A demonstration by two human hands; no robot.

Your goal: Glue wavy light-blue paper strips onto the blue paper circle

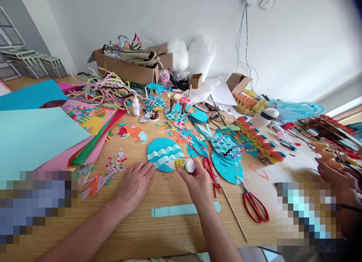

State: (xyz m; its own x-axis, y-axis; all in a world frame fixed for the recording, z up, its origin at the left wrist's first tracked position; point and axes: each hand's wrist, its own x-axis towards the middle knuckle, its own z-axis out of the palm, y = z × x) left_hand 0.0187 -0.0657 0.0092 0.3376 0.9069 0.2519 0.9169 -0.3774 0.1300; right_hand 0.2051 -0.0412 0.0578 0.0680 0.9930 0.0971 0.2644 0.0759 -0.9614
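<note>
Blue paper cut into a disc (pixel 162 152), crossed by pale wavy strips, lay near the middle of the wooden table (pixel 158 235). The right hand (pixel 198 181) was clenched around a small glue bottle (pixel 183 164) held sideways, its nozzle at the disc's near rim. The left hand (pixel 135 182) lay flat and unclenched on the table, grasping nothing, fingertips just beside the disc. A pale blue strip (pixel 175 210) lay toward the near edge, with red scissors (pixel 254 205) and a thin wooden stick (pixel 234 216) toward the near right corner. Coloured sheets (pixel 34 133) were stacked along the left edge.
</note>
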